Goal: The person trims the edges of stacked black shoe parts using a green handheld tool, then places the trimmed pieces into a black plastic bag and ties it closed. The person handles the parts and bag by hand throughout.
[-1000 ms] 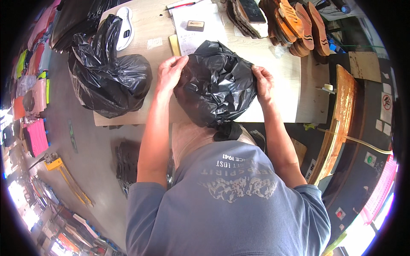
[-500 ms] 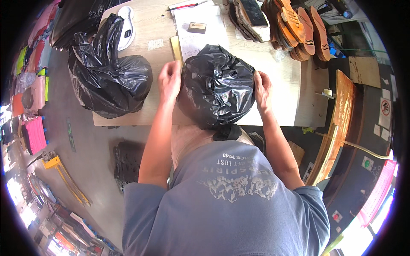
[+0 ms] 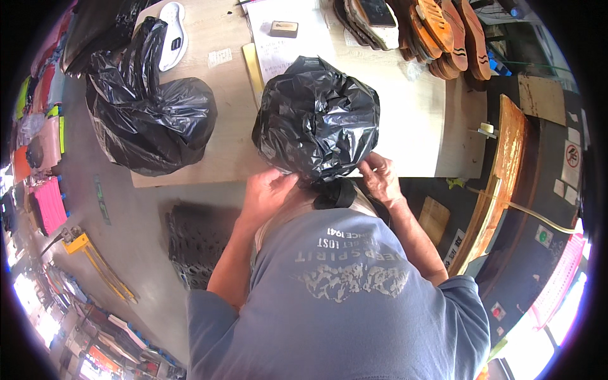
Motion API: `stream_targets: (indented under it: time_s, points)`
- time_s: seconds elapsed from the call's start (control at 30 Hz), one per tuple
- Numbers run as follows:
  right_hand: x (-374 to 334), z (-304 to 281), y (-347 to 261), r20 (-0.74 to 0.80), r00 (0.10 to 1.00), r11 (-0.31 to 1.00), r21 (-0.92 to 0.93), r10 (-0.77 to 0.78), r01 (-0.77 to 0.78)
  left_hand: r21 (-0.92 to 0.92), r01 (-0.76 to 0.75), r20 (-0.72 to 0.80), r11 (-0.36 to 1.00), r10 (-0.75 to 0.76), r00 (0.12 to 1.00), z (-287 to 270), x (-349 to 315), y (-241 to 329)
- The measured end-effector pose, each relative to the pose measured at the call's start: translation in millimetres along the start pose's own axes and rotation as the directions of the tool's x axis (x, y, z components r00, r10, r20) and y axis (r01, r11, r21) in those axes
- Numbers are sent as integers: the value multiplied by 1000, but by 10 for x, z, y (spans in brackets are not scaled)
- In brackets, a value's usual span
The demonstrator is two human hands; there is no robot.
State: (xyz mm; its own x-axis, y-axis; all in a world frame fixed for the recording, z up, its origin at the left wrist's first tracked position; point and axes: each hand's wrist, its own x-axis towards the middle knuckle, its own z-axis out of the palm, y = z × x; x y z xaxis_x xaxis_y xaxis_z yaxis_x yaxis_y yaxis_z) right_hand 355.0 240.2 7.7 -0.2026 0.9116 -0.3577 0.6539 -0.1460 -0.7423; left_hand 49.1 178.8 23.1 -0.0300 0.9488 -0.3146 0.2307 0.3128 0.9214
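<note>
A bulging black plastic bag (image 3: 320, 117) sits at the front of the table, directly before me, its top crumpled and shiny; what fills it is hidden. My left hand (image 3: 269, 193) is closed in a pinch on the bag's near left edge, just past the table's front edge. On the near right side, the fingers of my right hand (image 3: 381, 180) are pinched together on the bag's lower rim. Another filled black plastic bag (image 3: 152, 120), with its neck bunched up, rests on the table to the left.
The pale wooden table (image 3: 234, 149) also bears a white shoe sole (image 3: 172, 38), paper sheets (image 3: 310, 38), a small block (image 3: 284, 29) and a yellow strip (image 3: 253, 69). Stacked brown soles (image 3: 465, 44) and a phone (image 3: 376, 12) lie at the far right. A wooden plank (image 3: 500, 177) stands beyond the right edge.
Both hands have slid from the bag's sides toward me, down to its near edge. The bag's outline has shifted slightly, and my view has moved a little.
</note>
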Motion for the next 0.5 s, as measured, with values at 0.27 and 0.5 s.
stream_targets:
  time_s: [0.27, 0.5]
  points:
    - [84, -120, 629, -103, 994, 995, -96, 30, -40, 195, 10, -15, 981, -7, 1000, -203, -62, -539]
    - [390, 120, 813, -122, 992, 999, -2, 43, -44, 378, 69, 0, 923, -75, 997, -288, 123, -804]
